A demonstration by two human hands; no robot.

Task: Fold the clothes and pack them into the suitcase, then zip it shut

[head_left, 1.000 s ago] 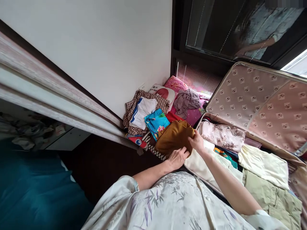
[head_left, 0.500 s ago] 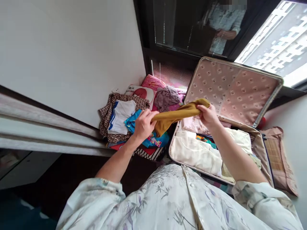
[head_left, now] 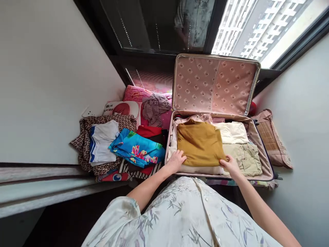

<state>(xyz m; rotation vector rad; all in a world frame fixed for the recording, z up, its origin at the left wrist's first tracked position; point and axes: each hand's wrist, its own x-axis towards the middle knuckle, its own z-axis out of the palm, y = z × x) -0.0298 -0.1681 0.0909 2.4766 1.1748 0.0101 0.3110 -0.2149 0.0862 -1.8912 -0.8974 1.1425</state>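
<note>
Nearest, the left hand [head_left: 176, 160] lies flat on the near left corner of the folded mustard garment [head_left: 200, 143], fingers spread, gripping nothing. The right hand [head_left: 231, 164] pinches the near right corner. The garment lies at twelve o'clock from both hands, atop clothes in the open suitcase [head_left: 262, 161]; smooth, squarish, ochre.

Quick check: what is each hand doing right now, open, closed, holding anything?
Left hand: open, resting on the mustard garment, no grip.
Right hand: fingers on the garment's near corner; grip cannot be told.
</note>
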